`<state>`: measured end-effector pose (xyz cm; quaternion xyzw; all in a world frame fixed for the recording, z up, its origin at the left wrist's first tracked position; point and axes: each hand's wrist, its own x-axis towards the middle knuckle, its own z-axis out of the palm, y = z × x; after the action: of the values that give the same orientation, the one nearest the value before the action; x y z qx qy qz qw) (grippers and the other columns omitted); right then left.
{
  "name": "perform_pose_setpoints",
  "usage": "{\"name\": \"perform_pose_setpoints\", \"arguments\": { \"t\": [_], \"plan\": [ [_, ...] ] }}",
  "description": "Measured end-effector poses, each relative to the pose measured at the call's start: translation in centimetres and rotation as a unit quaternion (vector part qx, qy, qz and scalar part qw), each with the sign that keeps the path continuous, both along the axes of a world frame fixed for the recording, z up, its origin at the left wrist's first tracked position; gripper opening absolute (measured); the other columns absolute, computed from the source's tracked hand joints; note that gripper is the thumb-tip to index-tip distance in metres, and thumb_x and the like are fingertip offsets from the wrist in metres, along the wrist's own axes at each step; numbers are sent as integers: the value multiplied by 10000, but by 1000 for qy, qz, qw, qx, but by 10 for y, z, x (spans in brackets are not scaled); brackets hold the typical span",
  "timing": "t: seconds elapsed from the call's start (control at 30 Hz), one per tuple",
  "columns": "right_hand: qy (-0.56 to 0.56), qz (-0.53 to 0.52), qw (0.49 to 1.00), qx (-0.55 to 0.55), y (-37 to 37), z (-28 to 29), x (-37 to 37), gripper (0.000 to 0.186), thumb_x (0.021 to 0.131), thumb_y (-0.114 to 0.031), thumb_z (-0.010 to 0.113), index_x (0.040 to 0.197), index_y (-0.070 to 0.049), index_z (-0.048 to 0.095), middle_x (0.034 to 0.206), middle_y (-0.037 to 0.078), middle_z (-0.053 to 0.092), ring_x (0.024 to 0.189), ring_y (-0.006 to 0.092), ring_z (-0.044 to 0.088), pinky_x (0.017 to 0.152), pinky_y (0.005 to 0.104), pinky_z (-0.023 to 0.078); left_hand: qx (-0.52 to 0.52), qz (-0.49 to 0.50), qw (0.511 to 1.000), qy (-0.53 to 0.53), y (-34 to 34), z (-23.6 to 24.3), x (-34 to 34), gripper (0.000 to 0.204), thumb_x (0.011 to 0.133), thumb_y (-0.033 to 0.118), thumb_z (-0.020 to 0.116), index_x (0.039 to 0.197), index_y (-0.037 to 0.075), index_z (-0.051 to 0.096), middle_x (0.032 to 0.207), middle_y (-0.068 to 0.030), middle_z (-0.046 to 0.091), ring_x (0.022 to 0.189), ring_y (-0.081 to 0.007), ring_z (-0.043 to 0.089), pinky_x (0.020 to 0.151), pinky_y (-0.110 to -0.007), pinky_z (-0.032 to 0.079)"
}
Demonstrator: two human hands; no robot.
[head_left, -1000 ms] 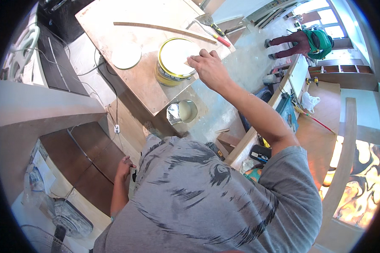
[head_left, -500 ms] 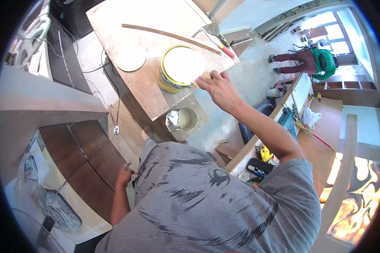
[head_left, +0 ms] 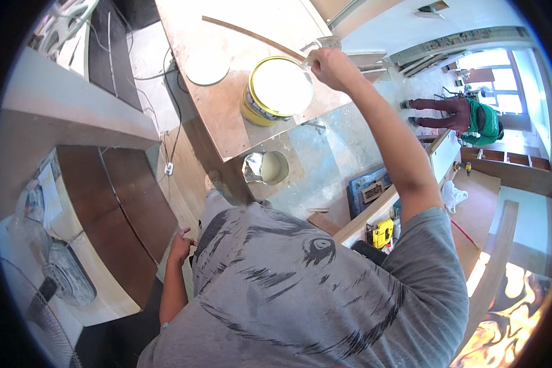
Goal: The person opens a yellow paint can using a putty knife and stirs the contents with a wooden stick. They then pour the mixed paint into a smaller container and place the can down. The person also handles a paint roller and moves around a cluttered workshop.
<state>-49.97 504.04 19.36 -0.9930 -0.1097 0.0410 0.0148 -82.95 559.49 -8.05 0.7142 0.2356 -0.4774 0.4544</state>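
My right hand (head_left: 333, 69) reaches to the far right edge of the wooden worktop, its fingers closed round something I cannot make out. Just left of it stands a yellow-rimmed can (head_left: 256, 111), its round top glaring white. A pale round disc, perhaps a lid (head_left: 208, 69), lies flat left of the can. Beyond them lies a long thin wooden strip (head_left: 251, 35), its right end near my fingers. My left hand (head_left: 181, 246) hangs beside my waist, fingers loosely apart and holding nothing. Below the worktop's near edge is a smaller tin (head_left: 275, 168) with cream-coloured contents and silvery foil at its side.
The wooden worktop (head_left: 227, 132) has a corner pointing toward me. Cables and a white socket block (head_left: 168, 168) lie on the floor at left. Brown panels (head_left: 119, 214) stand near my left arm. A yellow tool (head_left: 383, 233) sits right. A person in green (head_left: 483, 121) bends over farther off.
My right hand has moved from the can's right rim farther away, over where the hand tools lay at the worktop's edge. The view has shifted slightly. My left hand still hangs low.
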Motion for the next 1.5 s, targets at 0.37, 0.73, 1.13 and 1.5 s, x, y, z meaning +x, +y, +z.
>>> {"name": "perform_pose_setpoints", "arguments": {
  "t": [0.37,0.73,1.13,1.5],
  "plan": [
    [50,127,974,-181,12,-18,39,147,821,-49,602,874,45,703,928,246,713,871,377,712,789,421,587,-11,53,997,58,10,-10,-35,597,846,-31,538,1438,32,500,870,-138,725,729,-152,592,720,-307,474],
    [99,71,979,-164,8,-11,10,136,800,-18,591,812,63,699,856,265,707,836,375,722,743,428,589,-26,12,999,42,32,-16,-5,635,828,-44,522,1456,36,478,868,-142,731,758,-154,595,783,-292,462],
    [189,-37,978,-75,-12,-29,-37,99,779,-128,715,733,-41,726,757,180,714,710,324,711,629,425,549,-17,-68,996,54,42,-10,46,643,823,-44,533,1460,28,473,833,-120,732,792,-184,620,792,-325,467],
    [168,-321,914,184,22,0,-45,149,789,-122,667,836,-12,757,715,198,684,654,316,700,628,420,555,-38,-84,995,43,49,-35,47,636,837,-34,532,1465,38,461,853,-127,730,801,-190,619,775,-330,462]
  ]
}}
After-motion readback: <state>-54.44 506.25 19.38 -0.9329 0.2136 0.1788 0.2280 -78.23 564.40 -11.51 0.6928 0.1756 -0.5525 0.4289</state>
